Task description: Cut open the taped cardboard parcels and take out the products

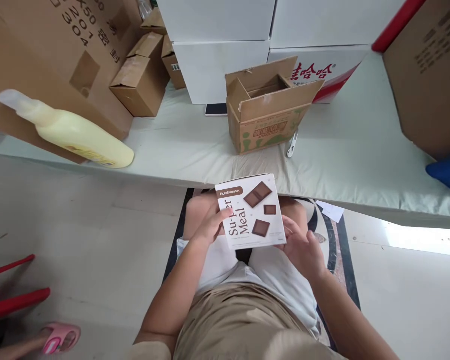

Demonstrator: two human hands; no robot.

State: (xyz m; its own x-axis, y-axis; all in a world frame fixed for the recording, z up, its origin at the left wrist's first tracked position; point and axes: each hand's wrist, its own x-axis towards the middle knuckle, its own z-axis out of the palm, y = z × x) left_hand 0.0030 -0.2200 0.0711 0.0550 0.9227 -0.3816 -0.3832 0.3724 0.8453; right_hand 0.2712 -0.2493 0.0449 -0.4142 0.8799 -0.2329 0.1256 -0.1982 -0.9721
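A white food box [253,227] printed "NutriMotion" and "Su-per Meal", with brown chocolate squares pictured on it, is held above my lap at the table's front edge. My left hand [212,225] grips its left side, thumb on the printed face and fingers behind. By the lower right edge, my right hand [304,247] has its fingers reaching to and partly behind the box, while the thumb stands apart from it; those fingertips are hidden. Beyond, on the table, an open brown carton [270,127] has raised flaps, and a small white-handled cutter [292,145] lies beside it.
On the cloth-covered table [165,150] are a yellow pump bottle [82,137] near the left edge, small brown cartons [138,87], a dark-screened phone [216,109] and stacked white boxes [225,70]. Paper [330,211] is below the front edge. A person's pink sandal [62,337] shows lower left.
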